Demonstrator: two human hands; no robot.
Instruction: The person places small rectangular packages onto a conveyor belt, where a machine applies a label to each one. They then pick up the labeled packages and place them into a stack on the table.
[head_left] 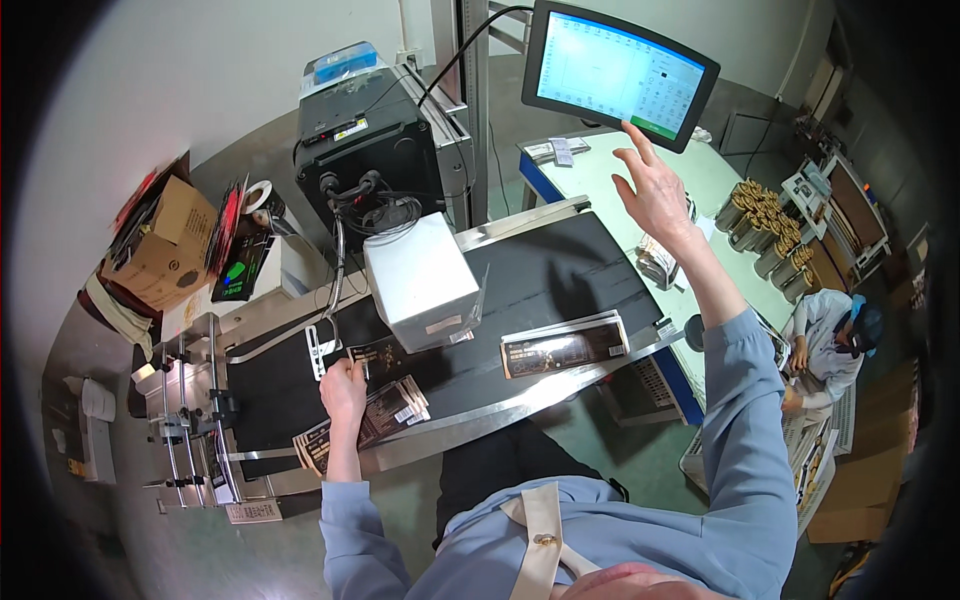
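My right hand (655, 195) is raised to the tablet-like touch screen (620, 70) at the upper right. Its index finger is stretched out to the screen's lower edge, the other fingers are apart, and it holds nothing. Over the black conveyor belt (470, 385), my left hand (345, 392) is closed, its fingertips pinching the left end of a dark printed card (385, 352). That card's far end runs toward the white box-shaped unit (420, 280) above the belt. Beside my left wrist lies a fanned stack of similar dark cards (395, 412).
Another stack of cards (565, 345) lies on the belt's right part. A black machine housing (360, 150) with cables stands behind. Rods and rollers (190, 420) sit at the belt's left end. Gold-topped cans (765, 225) crowd the pale table (610, 165); a co-worker (830, 340) sits at far right.
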